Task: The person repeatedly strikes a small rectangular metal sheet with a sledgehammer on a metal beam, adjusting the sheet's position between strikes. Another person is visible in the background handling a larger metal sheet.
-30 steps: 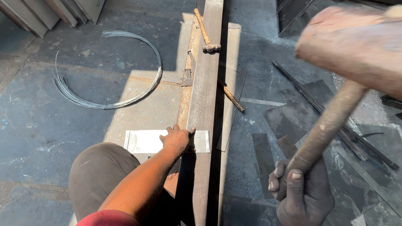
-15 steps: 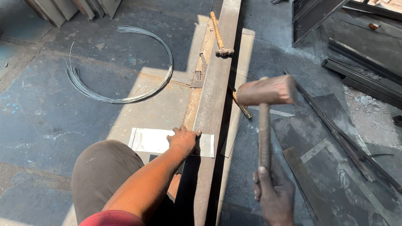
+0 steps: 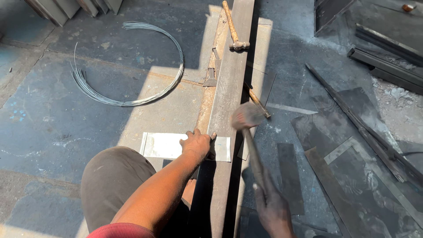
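Observation:
A shiny rectangular metal sheet [image 3: 161, 145] lies on the floor, tucked against a long steel bar [image 3: 229, 88] that runs away from me. My left hand [image 3: 197, 145] presses flat on the sheet beside the bar. My right hand [image 3: 271, 207] grips the wooden handle of a hammer [image 3: 247, 115]. Its blurred head hangs just right of the bar, a little beyond the sheet's right end. My knee in dark trousers [image 3: 116, 185] is bent at the lower left.
A second hammer [image 3: 233, 28] rests on the bar further away. A coil of wire [image 3: 132, 66] lies on the floor to the left. Dark sheet offcuts [image 3: 352, 150] and steel sections [image 3: 387, 57] cover the floor at right.
The hammer has swung down from high at the right to just beside the bar near the sheet. My left hand has stayed on the sheet.

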